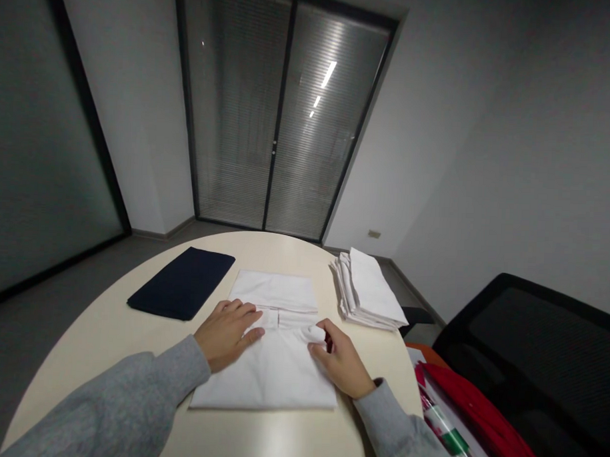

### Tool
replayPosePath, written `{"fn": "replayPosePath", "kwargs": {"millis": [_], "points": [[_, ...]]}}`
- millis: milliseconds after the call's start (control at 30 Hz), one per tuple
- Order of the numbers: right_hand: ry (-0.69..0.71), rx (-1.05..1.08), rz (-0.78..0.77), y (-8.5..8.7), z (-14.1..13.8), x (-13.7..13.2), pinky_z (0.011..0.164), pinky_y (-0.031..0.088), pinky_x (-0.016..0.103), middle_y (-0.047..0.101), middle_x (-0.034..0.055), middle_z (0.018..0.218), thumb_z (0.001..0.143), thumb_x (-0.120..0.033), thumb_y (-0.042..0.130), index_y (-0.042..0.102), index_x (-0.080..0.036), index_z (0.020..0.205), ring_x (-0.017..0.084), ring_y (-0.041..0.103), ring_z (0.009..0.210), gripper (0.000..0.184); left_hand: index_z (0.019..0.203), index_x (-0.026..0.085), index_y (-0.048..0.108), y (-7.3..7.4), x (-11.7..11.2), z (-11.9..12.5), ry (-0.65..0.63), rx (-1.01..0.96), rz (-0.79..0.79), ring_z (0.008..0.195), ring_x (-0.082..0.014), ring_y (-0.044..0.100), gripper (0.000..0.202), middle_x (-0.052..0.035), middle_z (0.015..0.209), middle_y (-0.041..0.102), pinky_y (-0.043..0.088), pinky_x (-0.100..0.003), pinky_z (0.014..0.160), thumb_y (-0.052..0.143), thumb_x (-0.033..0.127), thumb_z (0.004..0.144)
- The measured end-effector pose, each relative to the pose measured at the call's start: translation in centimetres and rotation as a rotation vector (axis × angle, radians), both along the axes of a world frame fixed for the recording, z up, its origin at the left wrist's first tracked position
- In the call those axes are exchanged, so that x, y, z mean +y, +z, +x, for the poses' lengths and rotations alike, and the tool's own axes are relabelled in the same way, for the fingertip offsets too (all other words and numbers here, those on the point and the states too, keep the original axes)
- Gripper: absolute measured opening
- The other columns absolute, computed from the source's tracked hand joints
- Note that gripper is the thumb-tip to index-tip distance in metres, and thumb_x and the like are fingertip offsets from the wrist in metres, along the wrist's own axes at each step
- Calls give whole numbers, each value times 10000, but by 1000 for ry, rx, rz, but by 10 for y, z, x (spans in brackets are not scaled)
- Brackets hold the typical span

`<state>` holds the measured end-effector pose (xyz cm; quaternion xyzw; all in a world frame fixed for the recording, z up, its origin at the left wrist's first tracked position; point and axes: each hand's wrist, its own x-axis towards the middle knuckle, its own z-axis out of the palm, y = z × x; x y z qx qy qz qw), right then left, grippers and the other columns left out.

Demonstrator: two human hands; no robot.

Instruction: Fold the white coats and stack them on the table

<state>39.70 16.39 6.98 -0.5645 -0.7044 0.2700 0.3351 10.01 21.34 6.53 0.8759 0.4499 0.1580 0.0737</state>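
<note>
A white garment (270,374), partly folded, lies on the round cream table in front of me. Across its upper part runs a band with a short slit in the middle; its exact kind I cannot make out. My left hand (228,336) rests on the garment's left side, fingers stretched and palm down. At the right side, my right hand (343,360) pinches a raised bit of the white cloth between thumb and fingers. Beyond both hands, a flat folded panel of white fabric (277,289) makes up the far part.
A dark navy folded cloth (183,284) lies at the table's left. On the right stands a stack of folded white cloths (373,291) near the edge. A black mesh chair (525,356) with red fabric (479,408) and plastic packaging on it is beside the table (96,334).
</note>
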Motion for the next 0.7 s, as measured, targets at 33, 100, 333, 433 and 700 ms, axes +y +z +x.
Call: {"fn": "replayPosePath", "kwargs": {"millis": [33, 100, 333, 433, 700], "points": [[18, 32, 7, 0, -1, -1, 699, 356, 270, 549, -29, 792, 799, -219, 567, 558, -222, 885, 164, 489, 759, 86, 1362, 276, 670, 3, 0, 1, -7, -9, -17, 1244, -314, 557, 478, -96, 1377, 673, 380, -522, 1070, 393, 508, 1049], [42, 51, 14, -1, -2, -5, 687, 333, 269, 516, -34, 771, 758, -169, 528, 537, -224, 844, 161, 466, 747, 103, 1370, 277, 664, 6, 4, 2, -18, -16, -54, 1297, -308, 534, 507, -90, 1433, 645, 385, -508, 1083, 342, 518, 1061], [232, 142, 44, 0, -6, -19, 730, 348, 271, 588, -11, 809, 771, -142, 516, 477, -231, 792, 170, 511, 797, 99, 1507, 300, 532, 18, 59, 17, -27, 144, -191, 1548, -326, 279, 599, -89, 1673, 351, 261, -586, 1200, 198, 549, 1078], [353, 251, 90, 8, -12, -28, 752, 395, 265, 659, 20, 888, 883, -239, 581, 486, -232, 806, 168, 577, 835, 122, 1571, 299, 443, 28, 94, 34, -34, 209, -180, 1581, -358, 160, 613, -74, 1726, 183, 152, -637, 1228, 231, 574, 1066], [781, 321, 76, 1, -26, -36, 781, 533, 339, 755, 104, 866, 950, -751, 428, 549, -250, 719, 221, 712, 840, 565, 1628, 357, 289, 21, 162, 89, -51, 342, -246, 1566, -442, 140, 732, -19, 1741, 64, 211, -738, 1162, 401, 662, 972]]}}
